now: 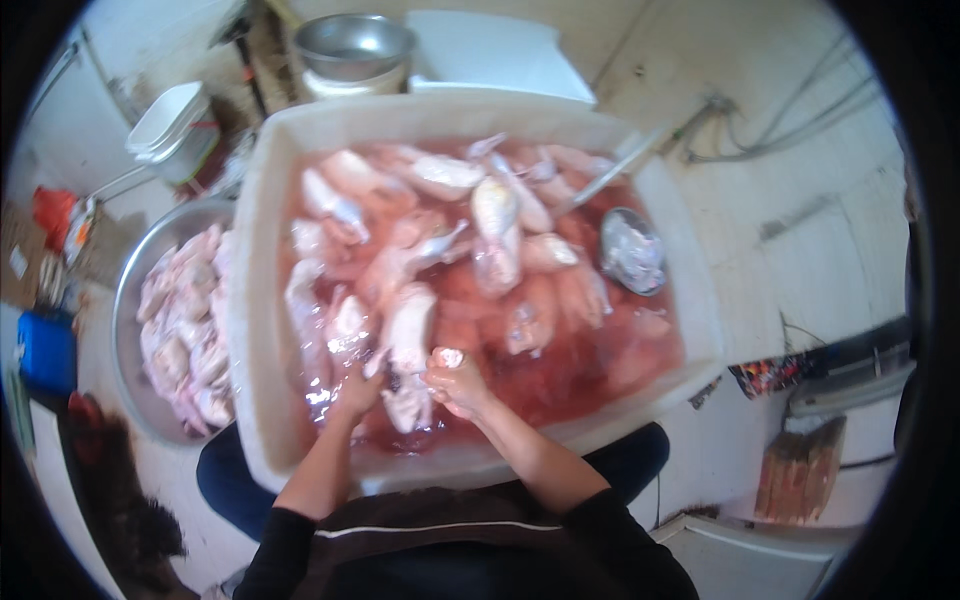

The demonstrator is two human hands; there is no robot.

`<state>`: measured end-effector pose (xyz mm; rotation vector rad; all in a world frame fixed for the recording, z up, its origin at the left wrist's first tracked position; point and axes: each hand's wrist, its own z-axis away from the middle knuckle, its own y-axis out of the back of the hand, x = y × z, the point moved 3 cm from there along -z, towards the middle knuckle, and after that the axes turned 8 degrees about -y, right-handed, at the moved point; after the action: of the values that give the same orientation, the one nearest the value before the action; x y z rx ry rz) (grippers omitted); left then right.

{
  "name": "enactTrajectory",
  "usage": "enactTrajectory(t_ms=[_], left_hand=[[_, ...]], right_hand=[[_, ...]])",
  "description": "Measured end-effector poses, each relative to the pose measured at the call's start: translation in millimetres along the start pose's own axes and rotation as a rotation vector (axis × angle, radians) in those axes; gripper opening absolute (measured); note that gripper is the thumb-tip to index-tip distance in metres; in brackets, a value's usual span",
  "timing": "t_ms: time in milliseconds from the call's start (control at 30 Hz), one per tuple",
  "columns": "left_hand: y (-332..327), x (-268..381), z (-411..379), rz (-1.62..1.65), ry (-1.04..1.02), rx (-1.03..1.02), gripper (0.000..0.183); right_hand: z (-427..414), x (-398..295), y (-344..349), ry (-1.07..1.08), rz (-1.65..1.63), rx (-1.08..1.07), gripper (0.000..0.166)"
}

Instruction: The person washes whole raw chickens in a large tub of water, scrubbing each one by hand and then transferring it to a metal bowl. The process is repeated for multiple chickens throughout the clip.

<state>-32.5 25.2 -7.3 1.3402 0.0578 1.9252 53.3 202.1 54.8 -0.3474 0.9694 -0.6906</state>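
Note:
A large white plastic tub (259, 300) holds reddish water with many plucked poultry carcasses in it. Near the tub's front side, a pale carcass (411, 322) lies between my hands. My left hand (361, 386) is at its left, by a leg or wing end, partly blurred; its grip cannot be made out. My right hand (459, 384) is closed around a small whitish piece (450, 358) that shows at the top of the fist, close to the carcass's lower end. Below and between the hands, another pale poultry part (407, 409) lies at the water's surface.
A metal bowl (632, 251) with whitish scraps sits inside the tub at right, near a pale rod (611, 176) leaning over the rim. At left stands a steel basin (124, 330) of poultry pieces. Beyond the tub are a steel bowl (354, 46) and a white bucket (176, 139).

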Motion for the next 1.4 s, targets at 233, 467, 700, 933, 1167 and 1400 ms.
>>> enactTrajectory(t_ms=[233, 467, 700, 933, 1167, 1400], left_hand=[[2.9, -48.2, -7.6, 0.176, -0.105, 0.046, 0.061], [-27.8, -71.7, -28.6, 0.185, -0.324, 0.069, 0.055], [-13.6, -16.2, 1.7, -0.349, -0.176, -0.078, 0.059], [-1.2, 40.9, 33.6, -0.679, -0.371, -0.341, 0.056], [8.3, 9.7, 21.0, -0.772, -0.59, 0.062, 0.057], [-26.3, 8.4, 24.8, -0.688, -0.491, -0.06, 0.073]], right_hand=[[141.4, -262.2, 29.6, 0.931, 0.318, 0.424, 0.011], [65.0, -315.8, 306.1, 0.748, 1.289, 1.345, 0.018], [-22.9, -165.5, 163.1, 0.75, 1.245, 0.704, 0.014], [-57.7, 32.0, -2.0, 0.985, 1.921, -0.078, 0.02], [-79.4, 67.1, -7.1, 0.448, 2.085, -0.114, 0.02], [-45.8, 63.6, 8.8, -0.037, 1.67, 0.11, 0.029]])
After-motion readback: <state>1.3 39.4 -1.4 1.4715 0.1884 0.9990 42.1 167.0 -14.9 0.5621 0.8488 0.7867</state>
